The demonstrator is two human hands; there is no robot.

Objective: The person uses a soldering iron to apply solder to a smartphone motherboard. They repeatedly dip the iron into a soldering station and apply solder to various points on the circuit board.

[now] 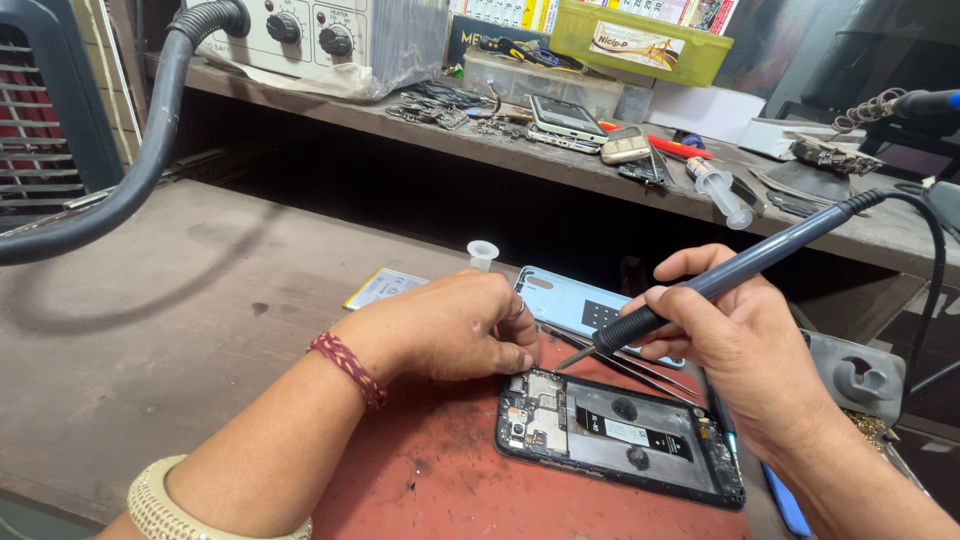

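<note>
An opened phone (620, 438) lies on a red mat (430, 480), its circuit board and inner frame exposed. My right hand (745, 345) grips a dark soldering iron (720, 285) like a pen, its tip touching the board at the phone's upper left corner. My left hand (450, 325) rests curled beside that corner, fingertips at the phone's edge; whether it holds anything small I cannot tell. A light blue back cover (570, 300) lies just behind the phone. Metal tweezers (630, 365) lie between cover and phone.
A flat battery (385, 288) and a small white cap (483, 253) sit on the wooden bench. A thick grey hose (150, 150) arcs at left. The raised shelf holds a station box (300, 30), phones (565, 118), a syringe (720, 190), a yellow-green bin (640, 40). An iron stand (860, 375) is at right.
</note>
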